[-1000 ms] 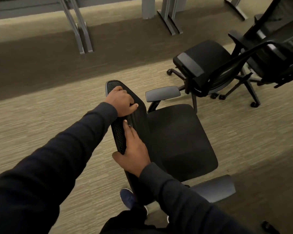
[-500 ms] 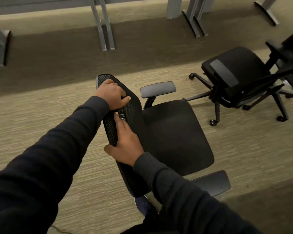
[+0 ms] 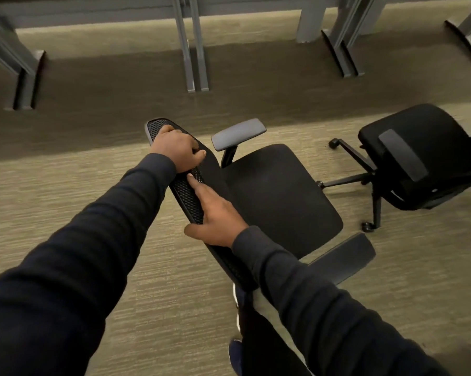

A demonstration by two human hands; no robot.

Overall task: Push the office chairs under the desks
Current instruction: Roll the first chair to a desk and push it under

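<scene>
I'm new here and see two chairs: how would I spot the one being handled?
Find the row of grey desk legs along the far side of the carpet. In front of it, mid-floor, stands the mesh-backed chair with grey armrests. Unlike the second chair to its right, it has the left hand and right hand gripping the top of its backrest.

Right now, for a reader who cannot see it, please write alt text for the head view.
Left hand and right hand grip the top edge of a black mesh office chair backrest. Grey metal desk legs stand ahead on beige carpet; a second black office chair stands at right.
</scene>
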